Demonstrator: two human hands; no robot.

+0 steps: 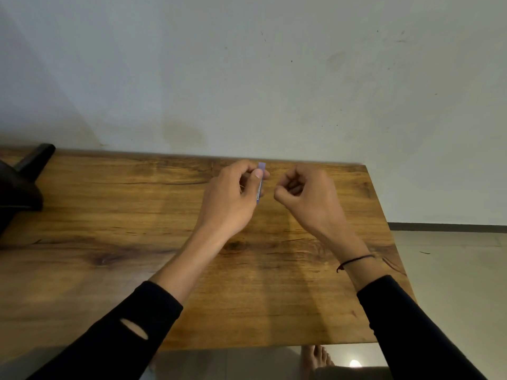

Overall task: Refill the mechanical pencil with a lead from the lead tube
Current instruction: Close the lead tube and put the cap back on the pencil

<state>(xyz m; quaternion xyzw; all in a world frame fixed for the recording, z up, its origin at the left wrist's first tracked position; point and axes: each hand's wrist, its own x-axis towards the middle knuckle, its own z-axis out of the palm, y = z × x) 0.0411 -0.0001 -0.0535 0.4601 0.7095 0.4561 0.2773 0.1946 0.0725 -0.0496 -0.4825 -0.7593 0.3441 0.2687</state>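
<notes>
Wood-grain table (pixel 109 242) w/ dark knots, set against plain scuffed wall (pixel 274 78); pale floor (pixel 452 270) at right. Left hand (pixel 233 198) pinching lead tube (pixel 260 182) upright above tabletop. Right hand (pixel 304 193) just beside, fingers curled closed; contents can't tell. Dark object (pixel 19 187) far left.

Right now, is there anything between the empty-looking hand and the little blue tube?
Nothing visible. The right hand is curled beside the lead tube, which the left hand pinches upright above the wooden table. Only open air separates them.
</notes>
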